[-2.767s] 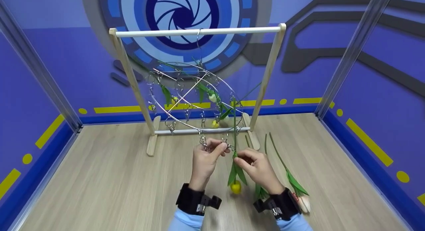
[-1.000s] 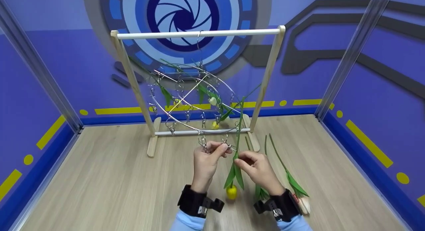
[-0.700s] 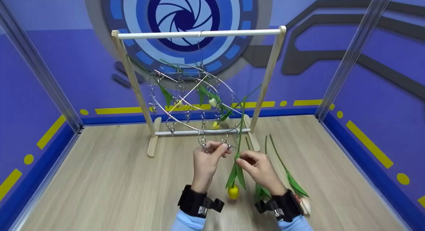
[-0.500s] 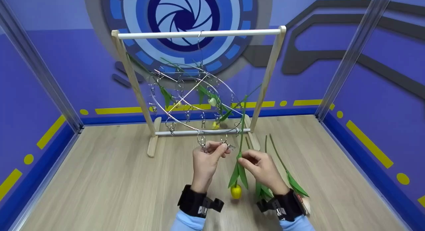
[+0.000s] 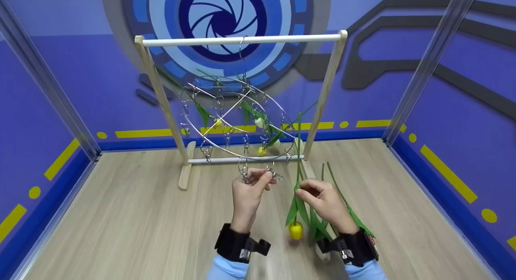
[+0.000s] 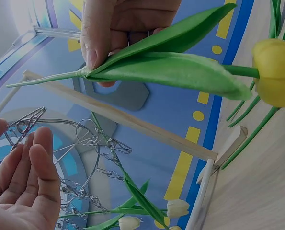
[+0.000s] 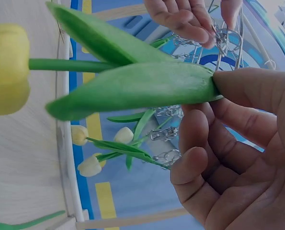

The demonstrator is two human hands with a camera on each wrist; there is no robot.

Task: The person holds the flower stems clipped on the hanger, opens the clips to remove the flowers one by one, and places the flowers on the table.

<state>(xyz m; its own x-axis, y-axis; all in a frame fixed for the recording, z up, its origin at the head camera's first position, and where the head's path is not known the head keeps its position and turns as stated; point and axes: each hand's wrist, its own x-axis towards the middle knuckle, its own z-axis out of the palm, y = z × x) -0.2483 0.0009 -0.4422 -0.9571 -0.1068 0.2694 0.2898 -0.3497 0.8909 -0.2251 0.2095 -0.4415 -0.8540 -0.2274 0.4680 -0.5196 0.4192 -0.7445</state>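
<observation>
My left hand (image 5: pixel 246 195) pinches a metal clip (image 5: pixel 277 176) at the near edge of a round wire clip hanger (image 5: pixel 227 112). To its right, my right hand (image 5: pixel 325 200) pinches a yellow tulip (image 5: pixel 296 231) by the stem where the leaves begin. The flower points down and its bare stem rises past the fingers. The stem stands apart from the clip, with a gap between the hands. In the left wrist view the clip (image 6: pixel 25 125) sits between thumb and fingers. In the right wrist view the tulip's leaves (image 7: pixel 137 86) hide part of the hanger.
The hanger hooks over the white top bar (image 5: pixel 193 42) of a wooden-sided rack. Several tulips hang head down from its clips, including a white tulip (image 5: pixel 259 122) and a yellow one (image 5: pixel 261 151). More tulips (image 5: pixel 355 217) lie on the table at the right, partly under my right arm.
My right hand has shifted right with the yellow tulip, so the stem stands farther from the clip. My left hand has moved slightly left, keeping its pinch on the clip.
</observation>
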